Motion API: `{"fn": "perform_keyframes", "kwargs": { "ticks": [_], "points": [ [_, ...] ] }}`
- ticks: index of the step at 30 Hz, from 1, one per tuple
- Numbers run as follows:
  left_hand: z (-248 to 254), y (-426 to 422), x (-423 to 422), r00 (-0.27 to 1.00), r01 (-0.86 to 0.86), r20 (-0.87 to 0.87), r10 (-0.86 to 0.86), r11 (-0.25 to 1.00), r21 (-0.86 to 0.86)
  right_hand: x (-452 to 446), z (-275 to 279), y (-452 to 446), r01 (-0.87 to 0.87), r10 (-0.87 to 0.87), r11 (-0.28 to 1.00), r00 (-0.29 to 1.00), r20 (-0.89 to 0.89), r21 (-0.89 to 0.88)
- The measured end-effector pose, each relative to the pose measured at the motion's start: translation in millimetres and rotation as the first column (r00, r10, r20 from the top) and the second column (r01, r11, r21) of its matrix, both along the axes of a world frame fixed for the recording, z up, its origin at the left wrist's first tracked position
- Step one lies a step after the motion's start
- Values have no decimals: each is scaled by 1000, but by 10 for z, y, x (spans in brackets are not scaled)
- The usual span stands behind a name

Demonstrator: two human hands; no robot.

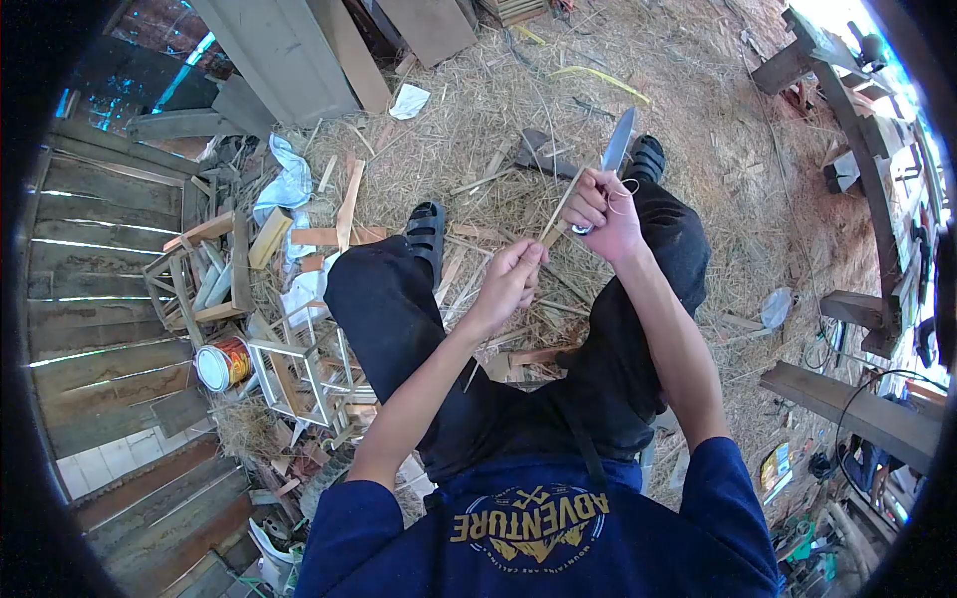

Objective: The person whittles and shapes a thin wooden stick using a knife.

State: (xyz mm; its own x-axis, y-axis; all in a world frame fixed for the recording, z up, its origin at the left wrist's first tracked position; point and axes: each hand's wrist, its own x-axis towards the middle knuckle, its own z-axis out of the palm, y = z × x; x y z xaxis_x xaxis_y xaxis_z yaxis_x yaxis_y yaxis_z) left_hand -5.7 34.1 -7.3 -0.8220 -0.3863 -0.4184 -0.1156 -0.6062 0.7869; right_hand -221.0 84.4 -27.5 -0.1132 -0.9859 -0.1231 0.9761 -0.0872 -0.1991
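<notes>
Left grip point(514, 271) pinches a slender, pale tan strip point(561, 205).

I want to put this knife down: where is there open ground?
The widest patch, thinly strewn with straw, lies between the right sandal and the wooden bench. A smaller one separates the right knee from the clear plastic. It is crowded at the left, around the can and white frame.

Floor point(703, 130): brown earth, strewn with pale, straw-like shavings. Lying on it: one crumpled white scrap point(409, 102), upper left of centre; one curved, thin yellow strip point(608, 79), top centre; one crumpled, translucent plastic piece point(776, 308), right; assorted flat, light-brown wooden offcuts point(350, 204), left of centre
</notes>
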Motion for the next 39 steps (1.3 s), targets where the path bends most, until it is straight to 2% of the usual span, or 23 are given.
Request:
{"fn": "perform_keyframes", "kwargs": {
  "ticks": [2,5,8,11,15,20,26,30,33,35,37,38,39],
  "points": [
    [-18,18,18,1000,-6,-25,7,1000,20,27,19,-6,-23,23,999,1000,12,-39],
    [-26,18,36,999,-46,17,45,999,12,58,29,-33,-29,32,999,998,-61,45],
    [-77,-72,-10,993,-13,113,30,989,-146,131,-17,-100,65,-21,976,977,-211,206],
    [-62,-99,-122,993,-93,61,104,982,-163,264,126,-184,230,-3,887,869,-495,399],
    [-21,-119,-115,997,-79,9,80,993,-90,339,108,-130,185,130,892,771,-624,414],
    [5,-89,-105,999,-46,-10,46,999,22,313,265,-86,164,54,908,867,-496,385],
    [-5,-133,-99,999,-45,8,46,998,-37,282,168,-65,294,40,896,694,-719,334],
    [-62,-106,-113,997,-61,37,71,974,-218,196,216,-80,458,-155,830,737,-658,317],
    [-145,-113,-125,995,-73,38,89,947,-313,260,164,-69,497,-91,824,589,-803,272],
    [-113,-113,-135,991,-96,58,120,944,-315,386,181,-49,415,55,854,528,-847,314],
    [-38,-123,-135,986,-128,79,147,970,-206,482,116,-23,311,157,885,497,-853,345],
    [-19,-120,-134,983,-144,92,159,978,-150,470,-3,-34,262,161,903,527,-834,340],
    [-31,-117,-137,984,-142,89,157,977,-160,474,64,-40,289,169,891,506,-846,351]
  ]
}}
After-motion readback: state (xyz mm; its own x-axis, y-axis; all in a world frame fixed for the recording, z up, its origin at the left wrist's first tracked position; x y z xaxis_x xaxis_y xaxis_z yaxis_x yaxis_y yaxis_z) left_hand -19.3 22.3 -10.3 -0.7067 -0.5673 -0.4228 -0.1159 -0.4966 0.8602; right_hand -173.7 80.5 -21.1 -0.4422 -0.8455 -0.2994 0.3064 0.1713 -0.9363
